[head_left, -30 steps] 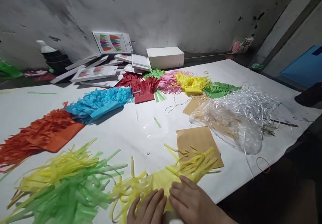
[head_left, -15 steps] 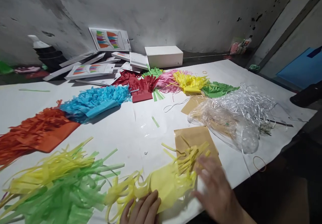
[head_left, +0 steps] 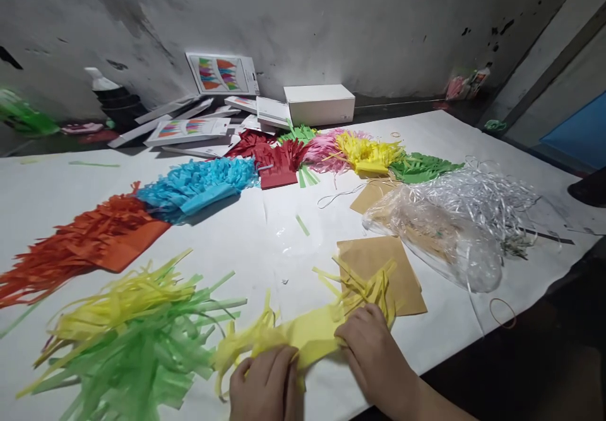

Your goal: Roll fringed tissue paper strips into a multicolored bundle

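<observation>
Yellow tissue sheet (head_left: 315,332), fringed at both ends, lying on the white table cover (head_left: 237,238) at the near edge, between the two hands. The left hand (head_left: 265,380) rests over its near left part, fingers together and bent; whether they grip the tissue cannot be told. The right hand (head_left: 372,351) is at the near right part, fingers together and curled onto the sheet; the thumb is hidden, so a clamped hold cannot be confirmed. Half a second earlier this hand was blurred, its fingers spread, to the right of the sheet; a second earlier both hands lay close together, whereas now the middle of the sheet shows between them. The right fringe, lying across brown paper (head_left: 409,295), is bunched more narrowly than a second ago. To the left, the light green fringe (head_left: 137,361) and a paler yellow fringe (head_left: 127,307) are unchanged. Farther out, orange fringe (head_left: 80,238), blue fringe (head_left: 196,184) and a clear plastic bag (head_left: 440,231) keep their places.
</observation>
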### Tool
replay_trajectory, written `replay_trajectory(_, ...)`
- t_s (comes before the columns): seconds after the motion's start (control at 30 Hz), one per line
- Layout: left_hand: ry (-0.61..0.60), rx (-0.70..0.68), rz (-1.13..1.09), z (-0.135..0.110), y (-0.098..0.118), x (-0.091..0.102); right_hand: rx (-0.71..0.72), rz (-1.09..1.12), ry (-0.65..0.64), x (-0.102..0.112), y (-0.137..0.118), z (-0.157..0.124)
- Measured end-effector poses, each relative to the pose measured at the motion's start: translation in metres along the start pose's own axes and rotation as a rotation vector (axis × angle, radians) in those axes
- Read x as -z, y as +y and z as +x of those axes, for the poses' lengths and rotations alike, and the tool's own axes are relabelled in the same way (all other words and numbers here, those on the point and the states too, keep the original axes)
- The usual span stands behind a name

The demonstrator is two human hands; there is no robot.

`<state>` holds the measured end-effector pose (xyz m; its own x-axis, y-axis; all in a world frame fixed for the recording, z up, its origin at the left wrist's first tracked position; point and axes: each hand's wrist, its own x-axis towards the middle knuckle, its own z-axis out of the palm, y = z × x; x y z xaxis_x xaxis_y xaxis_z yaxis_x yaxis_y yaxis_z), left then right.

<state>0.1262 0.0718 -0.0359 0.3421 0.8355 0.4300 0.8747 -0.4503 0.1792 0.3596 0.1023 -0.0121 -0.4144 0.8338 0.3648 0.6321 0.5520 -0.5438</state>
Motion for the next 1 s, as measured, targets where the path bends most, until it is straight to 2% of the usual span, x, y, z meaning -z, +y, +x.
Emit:
replay_trajectory(0.13,-0.143,0.141,0.042,0.027,-0.002,0.000,-0.145,-0.164,-0.016,-0.015,-0.002,0.015)
replay_trajectory(0.27,-0.298,0.310,-0.022,0.039,-0.007,-0.001,-0.165,-0.325,-0.026,-0.024,0.000,0.023)
replay_trajectory(0.33,-0.354,0.342,-0.082,0.039,-0.010,-0.001,-0.179,-0.348,-0.035,-0.024,0.001,0.024)
replay_trajectory(0.43,-0.347,0.370,-0.107,0.038,-0.011,-0.001,-0.202,-0.346,-0.025,-0.019,-0.001,0.027)
replay_trajectory(0.5,-0.338,0.381,-0.096,0.039,-0.011,0.000,-0.200,-0.348,0.053,-0.013,-0.004,0.029)
replay_trajectory(0.57,-0.367,0.378,-0.101,0.042,-0.010,0.002,-0.107,-0.321,0.148,-0.008,-0.007,0.029)
replay_trajectory(0.6,-0.389,0.373,-0.110,0.044,-0.009,0.003,-0.002,-0.292,0.170,-0.006,-0.008,0.028)
replay_trajectory(0.7,-0.414,0.376,-0.121,0.049,-0.005,0.005,0.314,-0.227,0.120,-0.010,-0.008,0.022)
replay_trajectory(0.77,-0.438,0.380,-0.136,0.049,-0.010,0.007,0.369,-0.241,0.090,-0.018,-0.005,0.017)
replay_trajectory(0.83,-0.467,0.362,-0.150,0.042,-0.026,0.012,0.348,-0.252,0.104,-0.026,-0.002,0.013)
replay_trajectory(0.9,-0.473,0.339,-0.142,0.028,-0.056,0.021,0.349,-0.248,0.106,-0.030,0.001,0.011)
replay_trajectory(0.97,-0.439,0.326,-0.087,0.011,-0.091,0.035,0.353,-0.246,0.092,-0.032,0.003,0.010)
replay_trajectory(1.0,-0.381,0.301,-0.025,0.004,-0.106,0.043,0.358,-0.246,0.080,-0.032,0.003,0.010)
